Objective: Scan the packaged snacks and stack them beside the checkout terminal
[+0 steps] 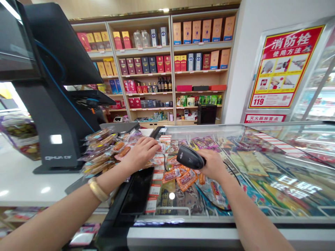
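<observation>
Nearest the lens are the two bare forearms, the left one ringed by a gold bracelet (98, 190), both stretched out over the glass lid of the chest freezer (261, 167); the right hand (213, 164) is closed around the grip of a black barcode scanner (190, 157), whose head points away from its palm toward the other hand, the long axis of the device running roughly sideways and a little downward, its cord trailing back under the wrist; the left hand (141, 153) lies palm down with fingers loosely curled on the snack packets (104, 150), a heap of clear-wrapped sausages and strips piled just beyond its knuckles and to its outer side, and whether it pinches one packet or only rests on them I cannot tell; so the packets sit right under the left hand and a short way off the scanner's nose, with only a strip of glass and price labels between the two hands; just below the left wrist lies a dark phone (138, 191), flat on the freezer's edge; beyond the left forearm stands the black checkout terminal (52, 104) on the white counter (18, 181); well beyond both hands rise wooden shelves (172, 69) of boxed bottles.
</observation>
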### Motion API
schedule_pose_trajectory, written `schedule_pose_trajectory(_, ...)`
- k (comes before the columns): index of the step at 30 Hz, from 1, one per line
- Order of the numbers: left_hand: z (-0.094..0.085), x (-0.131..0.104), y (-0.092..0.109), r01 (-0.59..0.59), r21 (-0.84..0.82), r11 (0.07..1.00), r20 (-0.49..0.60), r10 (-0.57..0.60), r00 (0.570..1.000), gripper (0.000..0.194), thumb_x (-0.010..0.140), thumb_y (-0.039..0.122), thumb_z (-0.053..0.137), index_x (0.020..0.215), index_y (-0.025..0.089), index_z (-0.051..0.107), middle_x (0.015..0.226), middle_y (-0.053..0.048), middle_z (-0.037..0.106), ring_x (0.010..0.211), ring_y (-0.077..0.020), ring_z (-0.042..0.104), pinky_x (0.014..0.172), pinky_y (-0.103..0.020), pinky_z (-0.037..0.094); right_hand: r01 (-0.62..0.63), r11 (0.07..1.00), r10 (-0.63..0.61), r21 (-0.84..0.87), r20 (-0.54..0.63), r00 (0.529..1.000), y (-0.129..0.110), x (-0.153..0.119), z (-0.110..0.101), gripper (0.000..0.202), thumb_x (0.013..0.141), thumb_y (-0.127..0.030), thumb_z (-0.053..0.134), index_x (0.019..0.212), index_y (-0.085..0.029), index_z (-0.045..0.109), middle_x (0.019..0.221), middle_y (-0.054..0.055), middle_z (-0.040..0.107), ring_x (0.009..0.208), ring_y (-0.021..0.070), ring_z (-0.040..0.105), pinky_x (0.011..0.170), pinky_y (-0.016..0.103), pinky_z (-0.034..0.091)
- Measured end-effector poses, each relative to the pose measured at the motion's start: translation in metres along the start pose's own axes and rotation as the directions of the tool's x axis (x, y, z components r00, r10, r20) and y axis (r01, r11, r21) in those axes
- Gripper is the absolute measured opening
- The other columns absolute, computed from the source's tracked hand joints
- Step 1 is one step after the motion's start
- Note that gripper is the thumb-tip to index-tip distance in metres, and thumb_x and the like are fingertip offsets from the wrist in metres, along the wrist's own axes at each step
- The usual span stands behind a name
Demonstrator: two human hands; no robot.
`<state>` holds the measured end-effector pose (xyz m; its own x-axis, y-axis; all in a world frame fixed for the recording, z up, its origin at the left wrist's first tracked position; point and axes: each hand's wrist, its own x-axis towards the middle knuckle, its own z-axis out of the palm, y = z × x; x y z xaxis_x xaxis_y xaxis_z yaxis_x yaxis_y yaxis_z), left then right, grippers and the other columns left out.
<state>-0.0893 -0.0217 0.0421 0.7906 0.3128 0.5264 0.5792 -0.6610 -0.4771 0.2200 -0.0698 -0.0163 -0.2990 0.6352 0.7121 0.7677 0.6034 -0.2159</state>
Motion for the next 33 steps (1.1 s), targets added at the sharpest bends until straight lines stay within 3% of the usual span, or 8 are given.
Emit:
schedule_pose_trajectory(5, -0.007, 0.007, 0.012, -0.072, -0.004, 0.997, -0.023, 0.072, 0.997, 0.025, 0.095, 0.020, 0.042, 0.105, 0.020, 0.065, 0.103, -0.009, 0.067, 0.106, -0.0216, 0.055, 0.091, -0.035, 0.039, -0.012, 1.000, 0.011, 0.021, 0.057, 0.998, -0.002, 0.001, 0.000, 0.024, 0.067, -0.021, 0.064, 0.090, -0.023, 0.070, 0.091, 0.005, 0.074, 0.084, 0.0207, 0.067, 0.074, 0.028, 0.048)
schedule_pose_trajectory(11, -0.010, 0.010, 0.019, -0.101, -0.019, 0.995, -0.014, 0.101, 0.995, 0.027, 0.095, 0.021, 0.041, 0.105, 0.020, 0.066, 0.103, -0.009, 0.068, 0.107, -0.0218, 0.055, 0.092, -0.036, 0.040, -0.037, 0.999, 0.040, -0.028, 0.092, 0.995, -0.003, 0.001, 0.000, 0.022, 0.066, -0.019, 0.064, 0.087, -0.023, 0.070, 0.084, 0.004, 0.073, 0.080, 0.0209, 0.067, 0.070, 0.028, 0.047)
schedule_pose_trajectory(16, -0.008, 0.010, 0.022, -0.015, -0.114, 0.993, 0.001, 0.015, 1.000, 0.026, 0.094, 0.021, 0.042, 0.101, 0.021, 0.067, 0.104, -0.008, 0.069, 0.106, -0.0210, 0.057, 0.093, -0.037, 0.042, -0.027, 1.000, 0.028, -0.012, 0.048, 0.998, -0.003, 0.002, 0.000, 0.027, 0.066, -0.020, 0.066, 0.092, -0.023, 0.070, 0.088, 0.004, 0.074, 0.081, 0.0209, 0.068, 0.072, 0.028, 0.048)
schedule_pose_trajectory(19, 0.001, 0.010, 0.031, 0.132, -0.220, 0.967, -0.006, -0.136, 0.991, 0.020, 0.089, 0.021, 0.051, 0.101, 0.020, 0.066, 0.103, -0.009, 0.069, 0.103, -0.0222, 0.060, 0.093, -0.039, 0.044, -0.031, 0.999, 0.031, -0.020, -0.008, 0.999, -0.001, 0.001, -0.001, 0.023, 0.067, -0.024, 0.067, 0.090, -0.023, 0.070, 0.085, 0.005, 0.073, 0.078, 0.0208, 0.067, 0.069, 0.028, 0.048)
schedule_pose_trajectory(23, 0.028, 0.014, 0.056, 0.455, -0.508, 0.732, 0.101, -0.474, 0.875, 0.017, 0.083, 0.022, 0.058, 0.098, 0.019, 0.064, 0.095, -0.006, 0.070, 0.090, -0.0204, 0.064, 0.082, -0.034, 0.050, -0.045, 0.997, 0.040, -0.054, -0.090, 0.995, 0.004, -0.001, -0.001, 0.021, 0.069, -0.030, 0.067, 0.088, -0.022, 0.069, 0.087, 0.007, 0.073, 0.079, 0.0217, 0.067, 0.070, 0.029, 0.048)
schedule_pose_trajectory(25, 0.041, 0.019, 0.069, 0.557, -0.579, 0.596, 0.196, -0.561, 0.804, 0.015, 0.082, 0.022, 0.059, 0.096, 0.019, 0.065, 0.092, -0.005, 0.070, 0.088, -0.0200, 0.065, 0.081, -0.034, 0.051, -0.051, 0.997, 0.045, -0.063, -0.098, 0.994, 0.005, -0.001, 0.000, 0.022, 0.070, -0.031, 0.067, 0.090, -0.022, 0.069, 0.088, 0.007, 0.073, 0.080, 0.0222, 0.067, 0.070, 0.029, 0.048)
schedule_pose_trajectory(27, 0.051, 0.024, 0.080, 0.592, -0.588, 0.551, 0.247, -0.574, 0.781, 0.017, 0.082, 0.022, 0.060, 0.096, 0.020, 0.068, 0.096, -0.006, 0.069, 0.092, -0.0214, 0.065, 0.085, -0.036, 0.051, -0.052, 0.996, 0.046, -0.070, -0.085, 0.995, 0.006, -0.001, 0.000, 0.024, 0.070, -0.031, 0.067, 0.091, -0.021, 0.069, 0.087, 0.007, 0.073, 0.079, 0.0225, 0.068, 0.069, 0.029, 0.048)
schedule_pose_trajectory(33, 0.048, 0.024, 0.085, 0.451, -0.619, 0.643, 0.224, -0.406, 0.886, 0.034, 0.082, 0.033, 0.066, 0.115, 0.024, 0.068, 0.115, -0.010, 0.066, 0.107, -0.0247, 0.061, 0.095, -0.041, 0.048, -0.044, 0.995, 0.036, -0.090, -0.083, 0.996, 0.007, -0.002, -0.001, 0.024, 0.070, -0.029, 0.066, 0.093, -0.022, 0.070, 0.085, 0.007, 0.073, 0.079, 0.0223, 0.067, 0.069, 0.029, 0.048)
